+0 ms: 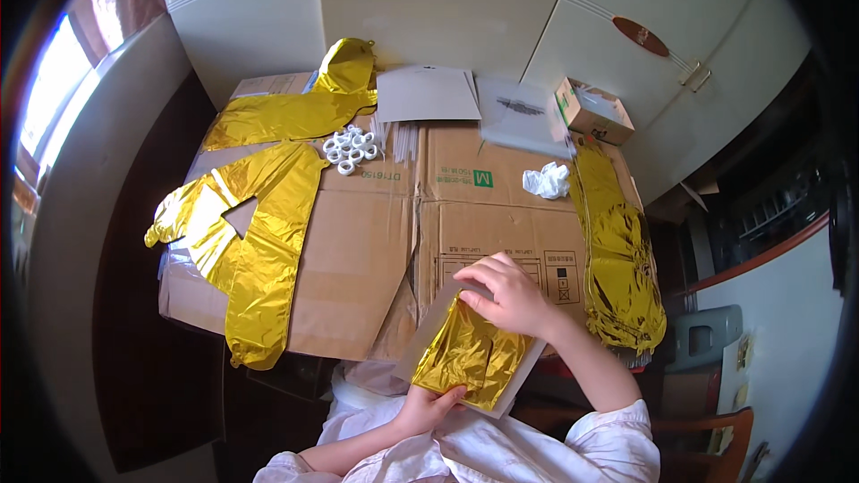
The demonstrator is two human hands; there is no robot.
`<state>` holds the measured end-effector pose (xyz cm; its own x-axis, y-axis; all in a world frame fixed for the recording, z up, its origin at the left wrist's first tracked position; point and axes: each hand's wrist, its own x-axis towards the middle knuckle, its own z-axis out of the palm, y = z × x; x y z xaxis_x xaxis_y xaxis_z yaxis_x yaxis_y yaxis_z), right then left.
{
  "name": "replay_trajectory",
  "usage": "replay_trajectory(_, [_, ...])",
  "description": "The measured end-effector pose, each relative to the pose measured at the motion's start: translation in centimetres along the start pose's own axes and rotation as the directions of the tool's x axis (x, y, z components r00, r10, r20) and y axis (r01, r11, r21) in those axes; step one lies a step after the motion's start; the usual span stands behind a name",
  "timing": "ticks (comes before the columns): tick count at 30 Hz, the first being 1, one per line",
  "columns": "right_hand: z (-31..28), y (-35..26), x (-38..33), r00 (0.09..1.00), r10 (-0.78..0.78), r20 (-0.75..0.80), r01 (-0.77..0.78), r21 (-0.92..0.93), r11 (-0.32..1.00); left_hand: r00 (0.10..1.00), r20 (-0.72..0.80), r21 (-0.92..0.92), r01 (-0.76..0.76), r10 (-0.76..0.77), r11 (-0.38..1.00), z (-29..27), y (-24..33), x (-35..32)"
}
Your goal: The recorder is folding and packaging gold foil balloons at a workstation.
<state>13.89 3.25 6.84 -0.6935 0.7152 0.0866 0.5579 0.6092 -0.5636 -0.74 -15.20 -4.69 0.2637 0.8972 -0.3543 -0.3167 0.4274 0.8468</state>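
Close to my body I hold a folded gold foil balloon [479,353] flat on a pale grey card [410,360]. My left hand [428,410] grips the lower edge, its thumb on top of the foil and its other fingers hidden underneath. At the upper end, my right hand [508,297] is closed over the foil and the card's edge, thumb and fingertips pressed on the gold. Whether a clear sleeve covers the foil I cannot tell. Beyond my hands, a flattened cardboard box [358,224] covers the table.
Flat gold foil balloons [268,255] lie at left, far left [277,116] and right [617,250]. White ribbon rolls [349,150], clear straws [404,141], grey cards [425,97], a plastic bag [519,116], crumpled white tissue [546,181] and a small box [595,112] sit farther back, before white cabinets [447,9].
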Motion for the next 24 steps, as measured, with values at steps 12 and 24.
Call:
replay_trajectory(12, [-2.2, -0.9, 3.8, 0.818, 0.2, 0.54, -0.312, 0.123, 0.942, 0.998, 0.056, 0.07, -0.01, 0.006, 0.998, -1.1, 1.0, -0.6])
replay_trajectory(24, [-2.8, -3.2, 9.3, 0.354, 0.261, 0.898, 0.084, -0.308, 0.948, 0.993, 0.114, 0.15, -0.047, 0.03, 0.988, -0.8, 0.7, -0.5])
